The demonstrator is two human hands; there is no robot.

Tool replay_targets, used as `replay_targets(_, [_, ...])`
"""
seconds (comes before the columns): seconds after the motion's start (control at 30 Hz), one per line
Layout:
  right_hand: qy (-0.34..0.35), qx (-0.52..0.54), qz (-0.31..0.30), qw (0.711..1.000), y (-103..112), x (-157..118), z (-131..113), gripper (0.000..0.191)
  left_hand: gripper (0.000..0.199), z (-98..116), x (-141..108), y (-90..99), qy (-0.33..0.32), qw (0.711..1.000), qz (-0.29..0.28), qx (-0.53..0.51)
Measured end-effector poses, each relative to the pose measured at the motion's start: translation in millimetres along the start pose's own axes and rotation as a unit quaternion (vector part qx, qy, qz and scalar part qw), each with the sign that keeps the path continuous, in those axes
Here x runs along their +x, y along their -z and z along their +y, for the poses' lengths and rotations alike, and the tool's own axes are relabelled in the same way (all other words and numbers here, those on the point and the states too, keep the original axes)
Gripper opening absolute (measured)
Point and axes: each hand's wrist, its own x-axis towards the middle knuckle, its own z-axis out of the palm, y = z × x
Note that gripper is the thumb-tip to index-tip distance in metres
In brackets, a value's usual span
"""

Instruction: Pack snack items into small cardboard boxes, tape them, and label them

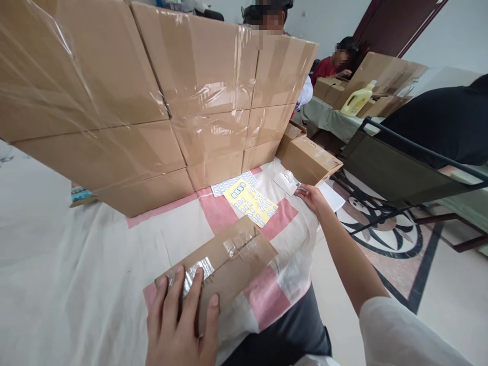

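A taped brown cardboard box [236, 264] lies on the pink and white cloth in front of me. My left hand [183, 315] rests on its near left end with the fingers spread. Farther right, my right hand [310, 198] pinches the edge of a small white package [285, 182] at the cloth's right side. Between the box and the stacked cartons lie a yellow sheet of blue-outlined stickers [249, 201] and, partly under it, a white sheet with blue marks [221, 189].
Plastic-wrapped cartons [213, 76] form a wall across the back. An open carton [312, 155] stands behind my right hand, near white paper [332, 197]. At right are a folding chair [412, 173], a yellow bottle [357, 100] on another table and several people.
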Motion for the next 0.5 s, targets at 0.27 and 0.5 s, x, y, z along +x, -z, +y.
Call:
replay_targets(0.27, [0.031,-0.050,0.003,0.998,-4.0,-5.1,4.2,0.020,0.067,0.3,3.4,1.8,0.009,1.000,-0.008,-0.020])
replay_targets(0.5, [0.036,-0.106,0.018,0.994,-2.2,1.7,9.9,0.018,0.048,4.7,4.7,0.9,0.030,0.999,-0.005,-0.018])
